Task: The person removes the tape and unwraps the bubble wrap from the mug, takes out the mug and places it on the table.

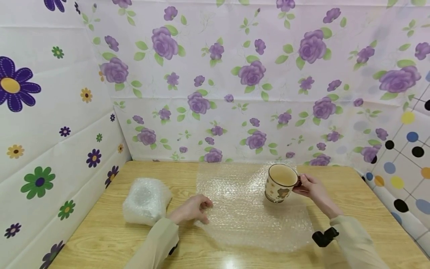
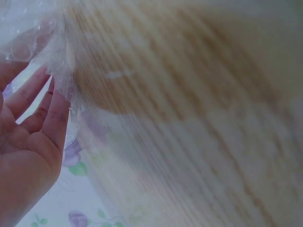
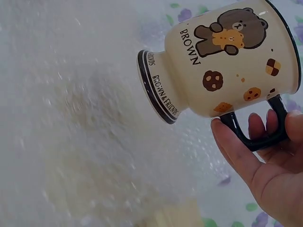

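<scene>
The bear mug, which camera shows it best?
Right wrist view: the bear mug is large and sharp, its bear print and BROWN lettering clear. The head view shows it smaller, held in the right hand; the left wrist view lacks it.

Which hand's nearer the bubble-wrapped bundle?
Left. The left hand is just right of the bundle; the right hand is across the bubble wrap sheet, gripping the mug by its handle.

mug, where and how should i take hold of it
Probably by the dark handle, coming from the right: in the head view it juts that way from the mug, and its open loop suits hooking. The right hand holds it there.
</scene>
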Motion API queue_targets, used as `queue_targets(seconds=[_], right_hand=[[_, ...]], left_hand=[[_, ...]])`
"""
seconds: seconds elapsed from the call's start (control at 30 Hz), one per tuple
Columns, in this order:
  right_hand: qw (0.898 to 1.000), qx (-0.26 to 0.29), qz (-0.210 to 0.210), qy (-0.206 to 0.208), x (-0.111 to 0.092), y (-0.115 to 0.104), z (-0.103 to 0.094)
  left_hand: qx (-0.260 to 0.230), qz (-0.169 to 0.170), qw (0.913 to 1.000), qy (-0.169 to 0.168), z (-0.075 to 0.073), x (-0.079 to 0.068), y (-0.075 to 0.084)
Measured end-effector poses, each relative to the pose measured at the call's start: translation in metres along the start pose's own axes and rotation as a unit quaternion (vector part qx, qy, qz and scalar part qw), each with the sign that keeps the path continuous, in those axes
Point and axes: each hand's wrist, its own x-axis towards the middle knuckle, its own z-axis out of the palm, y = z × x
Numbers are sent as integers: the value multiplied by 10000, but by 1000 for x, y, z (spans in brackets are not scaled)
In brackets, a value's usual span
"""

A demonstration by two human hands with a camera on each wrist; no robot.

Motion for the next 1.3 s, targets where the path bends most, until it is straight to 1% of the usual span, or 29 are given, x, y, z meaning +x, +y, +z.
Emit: queue_targets(seconds=[0.03,0.1,0.13,0.17,0.27,0.3,0.33,0.37,0.43,0.53,0.63,0.77,0.8,0.9,0.97,1.17,1.23,1.3], right_hand=[[10000,-68,-36,33,0,1,-5],[9998,-133,-172,-32,2,9,-19],[9992,96,-325,-203,7,21,-33],[9986,207,-409,-247,11,30,-44],[9973,328,-535,-385,20,56,-80],[9971,383,-537,-374,23,64,-91],[9973,347,-563,-318,26,74,-103],[9987,113,-479,-92,26,76,-110],[9991,-38,-370,181,29,86,-125],[9986,-46,-288,436,33,100,-146],[9981,-119,-195,580,34,105,-159],[9971,-186,-168,713,33,106,-171],[9969,-134,-175,750,32,105,-173],[9973,5,-198,711,31,105,-183],[9974,-82,-143,698,31,109,-191],[9982,34,-11,603,31,121,-215],[9987,50,-27,506,28,119,-216],[9992,-41,-30,395,22,107,-208]], left_hand=[[-16,-12,10000,10,0,0,0],[-62,-55,10000,25,0,-1,0],[-85,-73,9999,31,0,-1,0],[-111,-70,9999,35,0,-2,0],[-160,-78,9998,45,1,-2,1],[-162,-68,9998,47,1,-2,1],[-166,-58,9998,47,1,-2,1],[-172,-54,9998,46,1,-3,1],[-180,-59,9998,39,1,-3,1],[-186,-47,9998,45,1,-3,0],[-170,-43,9998,60,1,-3,-1],[-149,-47,9999,75,1,-2,0],[-151,-47,9998,76,1,-2,1],[-136,-44,9999,86,1,-2,1],[-111,-58,9999,87,1,-2,1],[-63,-52,9999,61,1,-2,1],[-55,-54,10000,47,1,-2,1],[-27,-54,10000,40,0,-1,2]])
